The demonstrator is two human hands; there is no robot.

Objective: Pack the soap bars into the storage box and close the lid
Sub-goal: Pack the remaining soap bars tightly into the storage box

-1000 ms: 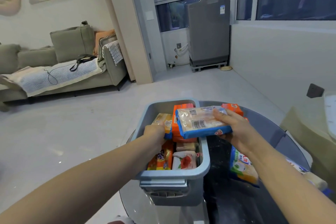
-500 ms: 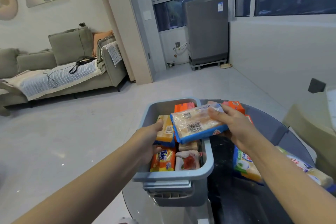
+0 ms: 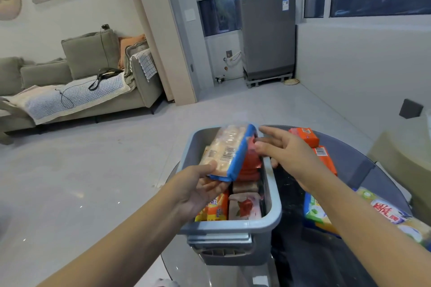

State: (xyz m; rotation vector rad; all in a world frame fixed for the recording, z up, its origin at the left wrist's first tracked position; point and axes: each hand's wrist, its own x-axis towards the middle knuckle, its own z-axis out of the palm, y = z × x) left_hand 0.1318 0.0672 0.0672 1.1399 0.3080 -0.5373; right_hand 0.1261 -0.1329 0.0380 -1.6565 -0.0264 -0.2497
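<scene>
The left hand (image 3: 198,191) is gripping the blue-edged soap pack (image 3: 229,151) over the storage box (image 3: 271,202); the right hand (image 3: 288,154), fingers (image 3: 268,130) spread wide, is hovering beside it.

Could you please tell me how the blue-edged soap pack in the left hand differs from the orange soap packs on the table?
The blue-edged soap pack is held tilted over the box by the left hand; the orange soap packs lie flat on the table, outside the box. The blue-edged pack has clear wrap showing pale bars; the orange ones are opaque. It also looks larger. Both show barcodes.
</scene>
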